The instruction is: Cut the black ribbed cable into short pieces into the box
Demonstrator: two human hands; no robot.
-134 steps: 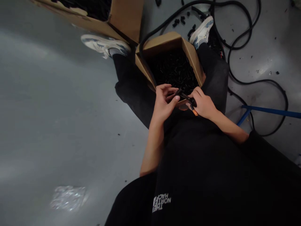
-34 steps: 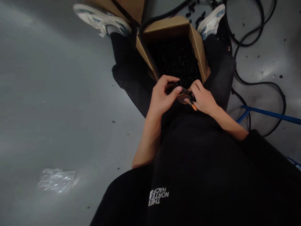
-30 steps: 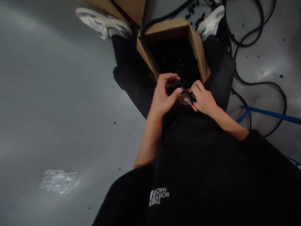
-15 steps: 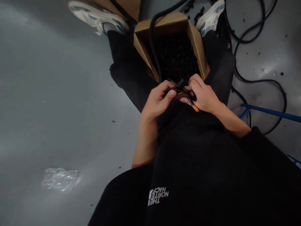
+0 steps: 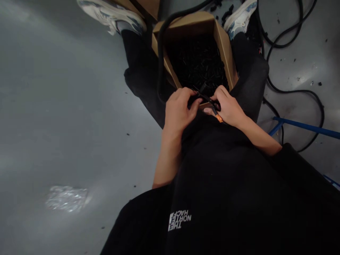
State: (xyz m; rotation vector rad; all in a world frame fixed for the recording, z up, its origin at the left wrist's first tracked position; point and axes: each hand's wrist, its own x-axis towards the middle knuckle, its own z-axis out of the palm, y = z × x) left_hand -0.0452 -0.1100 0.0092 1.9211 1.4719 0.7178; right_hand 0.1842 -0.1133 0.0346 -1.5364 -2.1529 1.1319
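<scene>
My left hand (image 5: 180, 109) is closed around the end of a thick black cable (image 5: 160, 63), which loops down beside the cardboard box to my fingers. My right hand (image 5: 228, 108) grips a slim dark tool (image 5: 213, 103) with an orange band (image 5: 219, 118) near its lower end; its exact kind is hard to make out. The tool's upper part lies against the dark piece between my two hands. Both hands are over the near edge of the cardboard box (image 5: 225, 49). Inside it lie many small black pieces (image 5: 199, 62). My fingers partly hide the contact point.
The box stands between my legs, near my shoes (image 5: 240, 17). Black hose-like cable coils (image 5: 299, 91) lie on the floor at the right, by a blue metal bar (image 5: 310, 127). Crumpled clear plastic (image 5: 67, 198) is at the lower left. Small black scraps dot the floor.
My left hand has turned, its wrist shifting slightly right and its knuckles rising. The cable has swung left into a wider bend. My right hand has barely moved, still gripping the tool.
</scene>
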